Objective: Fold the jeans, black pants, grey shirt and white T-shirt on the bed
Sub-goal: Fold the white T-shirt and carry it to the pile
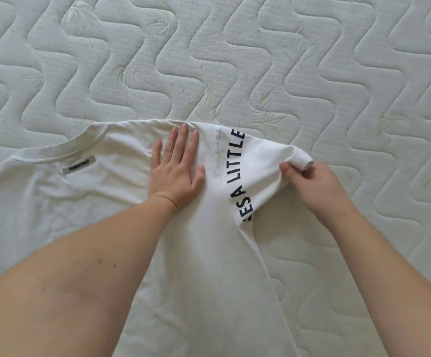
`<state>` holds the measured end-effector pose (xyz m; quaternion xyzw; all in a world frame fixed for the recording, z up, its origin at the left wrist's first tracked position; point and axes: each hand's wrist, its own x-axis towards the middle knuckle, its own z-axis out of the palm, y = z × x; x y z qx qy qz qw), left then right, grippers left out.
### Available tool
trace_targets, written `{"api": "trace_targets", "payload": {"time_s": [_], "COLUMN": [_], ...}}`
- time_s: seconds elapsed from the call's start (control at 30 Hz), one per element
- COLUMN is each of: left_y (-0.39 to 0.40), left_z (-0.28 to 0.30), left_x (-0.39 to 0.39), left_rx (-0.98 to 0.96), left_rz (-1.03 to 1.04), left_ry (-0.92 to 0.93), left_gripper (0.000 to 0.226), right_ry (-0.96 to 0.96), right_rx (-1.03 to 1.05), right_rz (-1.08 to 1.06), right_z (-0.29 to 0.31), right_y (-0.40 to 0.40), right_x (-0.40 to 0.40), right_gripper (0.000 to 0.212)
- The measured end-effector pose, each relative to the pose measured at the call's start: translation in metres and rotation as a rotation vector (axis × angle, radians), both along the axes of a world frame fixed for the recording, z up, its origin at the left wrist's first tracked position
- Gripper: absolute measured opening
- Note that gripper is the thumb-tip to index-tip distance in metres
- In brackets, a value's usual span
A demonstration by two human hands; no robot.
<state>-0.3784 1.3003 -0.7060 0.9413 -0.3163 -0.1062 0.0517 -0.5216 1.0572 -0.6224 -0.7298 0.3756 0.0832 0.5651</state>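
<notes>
A white T-shirt (204,253) labelled "ESSENTIALS" (78,164) lies at six o'clock on the quilted bed (260,60), left hand (177,166) pressing flat on it, right hand (309,181) pinching its sleeve (268,163) printed "A LITTLE".

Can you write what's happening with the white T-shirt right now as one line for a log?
step: folding sleeve | left hand: flat, pressing white T-shirt | right hand: pinching sleeve end | surface: mattress

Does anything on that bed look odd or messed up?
Nothing damaged or spilled. The white T-shirt is simply mid-fold: the left hand presses it flat while the right hand pinches its sleeve, showing dark lettering.
</notes>
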Motion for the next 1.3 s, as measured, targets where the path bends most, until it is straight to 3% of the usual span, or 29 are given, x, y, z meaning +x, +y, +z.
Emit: {"api": "trace_targets", "payload": {"time_s": [0.07, 0.17, 0.27, 0.47, 0.67, 0.87, 0.97, 1.13, 1.3], "left_y": [0.000, 0.000, 0.000, 0.001, 0.001, 0.001, 0.001, 0.002, 0.002], "left_z": [0.000, 0.000, 0.000, -0.003, -0.004, -0.005, -0.005, -0.004, -0.005], "left_x": [0.000, 0.000, 0.000, 0.001, 0.001, 0.000, 0.000, 0.000, 0.001], "left_rx": [0.002, -0.001, -0.003, -0.019, -0.008, -0.003, 0.001, -0.016, -0.018], "left_rz": [0.002, 0.002, 0.001, 0.002, 0.001, -0.009, -0.016, -0.023, -0.034], "left_ry": [0.002, 0.001, -0.005, -0.011, -0.008, -0.029, -0.032, -0.033, -0.047], "left_gripper": [0.074, 0.073, 0.073, 0.074, 0.074, 0.073, 0.074, 0.072, 0.069], "right_ry": [-0.023, -0.005, 0.156, 0.329, 0.327, 0.177, 0.157, 0.416, 0.188], "right_rx": [0.015, -0.295, -0.525, -0.365, -0.147, -0.145, -0.235, -0.379, -0.742], "right_rz": [-0.076, 0.022, 0.124, 0.052, -0.140, -0.168, -0.193, -0.117, -0.141], "right_z": [0.005, 0.009, 0.008, 0.001, 0.010, 0.003, -0.001, -0.012, -0.002], "right_y": [0.002, 0.000, -0.009, 0.003, 0.034, 0.046, 0.049, 0.051, 0.052], "right_x": [0.005, 0.006, -0.003, -0.030, -0.037, -0.055, -0.064, -0.077, -0.043], "right_gripper": [0.010, 0.020, 0.034, 0.039, 0.068, 0.029, 0.019, 0.029, 0.058]}}
